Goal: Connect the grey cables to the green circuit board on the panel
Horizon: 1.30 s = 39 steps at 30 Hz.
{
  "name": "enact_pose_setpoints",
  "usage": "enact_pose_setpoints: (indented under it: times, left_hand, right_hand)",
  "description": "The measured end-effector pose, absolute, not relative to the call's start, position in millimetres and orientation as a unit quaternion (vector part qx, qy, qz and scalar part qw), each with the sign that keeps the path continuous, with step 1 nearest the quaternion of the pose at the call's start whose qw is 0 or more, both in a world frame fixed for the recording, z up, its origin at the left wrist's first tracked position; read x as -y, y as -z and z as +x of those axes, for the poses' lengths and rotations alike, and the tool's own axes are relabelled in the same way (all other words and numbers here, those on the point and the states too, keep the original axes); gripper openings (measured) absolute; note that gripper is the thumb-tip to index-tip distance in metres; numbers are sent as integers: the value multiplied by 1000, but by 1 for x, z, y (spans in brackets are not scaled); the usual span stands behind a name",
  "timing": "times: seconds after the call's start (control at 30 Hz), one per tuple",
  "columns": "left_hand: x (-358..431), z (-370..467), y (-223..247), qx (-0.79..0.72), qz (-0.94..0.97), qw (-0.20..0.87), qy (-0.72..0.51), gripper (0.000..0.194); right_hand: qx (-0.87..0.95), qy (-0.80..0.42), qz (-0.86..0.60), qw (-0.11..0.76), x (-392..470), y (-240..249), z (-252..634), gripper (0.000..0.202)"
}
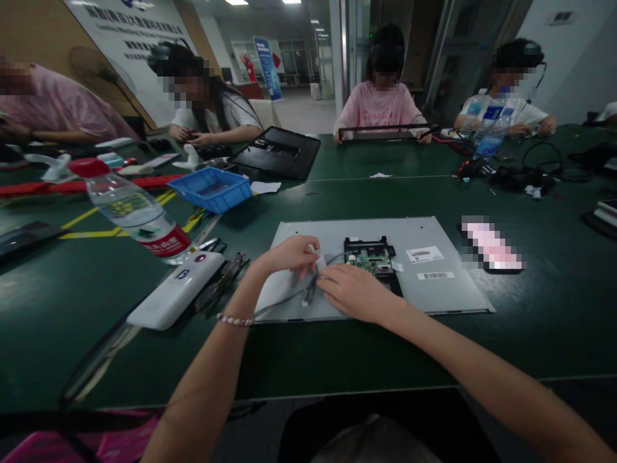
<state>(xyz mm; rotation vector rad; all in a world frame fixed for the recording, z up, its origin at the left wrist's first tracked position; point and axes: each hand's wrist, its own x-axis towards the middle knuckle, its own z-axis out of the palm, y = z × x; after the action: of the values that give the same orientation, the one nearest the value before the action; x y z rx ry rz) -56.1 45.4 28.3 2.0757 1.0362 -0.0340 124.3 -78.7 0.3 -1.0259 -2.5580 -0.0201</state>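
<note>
A flat grey metal panel (448, 296) lies on the green table in front of me. Near its middle sits a green circuit board (371, 260) in a black bracket. My left hand (294, 254) is over the panel's left part, thumb and fingers pinched on a small whitish strip (321, 260). Beside it my right hand (354, 289) rests low over the panel, its fingers closed on a grey cable (284, 301). The cable runs left across the panel, with a connector end (307, 296) hanging below the fingers. White labels (424, 254) are on the panel's right side.
Left of the panel are a white power bank (176, 289), glasses (222, 283), a red-capped bottle (139, 215) and a blue basket (212, 191). A phone (491, 244) lies right. Several people sit across the table (385, 199), near a black panel (279, 153).
</note>
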Motion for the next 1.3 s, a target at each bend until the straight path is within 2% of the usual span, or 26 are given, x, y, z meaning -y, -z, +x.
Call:
enact_pose_setpoints:
  times: [0.27, 0.4, 0.5, 0.57, 0.7, 0.87, 1.3]
  left_hand:
    - [-47, -56, -25, -403, 811, 423, 29, 18]
    - [-47, -57, -34, -392, 825, 405, -46, 21]
    - [-40, -55, -47, -354, 815, 448, -98, 26]
    - [-36, -52, -51, -308, 818, 480, -79, 27]
    - [-36, -46, -42, -257, 872, 417, -13, 22]
    - [-42, -45, -30, -269, 890, 368, 30, 22]
    - [-47, -48, -23, -298, 901, 312, 42, 32]
  right_hand:
    - [913, -5, -365, 183, 80, 5, 122, 23]
    - [913, -6, -363, 187, 80, 5, 123, 23]
    - [912, -10, -365, 185, 81, 4, 124, 24]
    - [912, -12, -366, 185, 82, 3, 124, 25]
    - [911, -17, -365, 193, 83, 3, 125, 25]
    - [910, -17, -362, 201, 84, 4, 127, 22]
    - [914, -3, -365, 175, 84, 3, 127, 22]
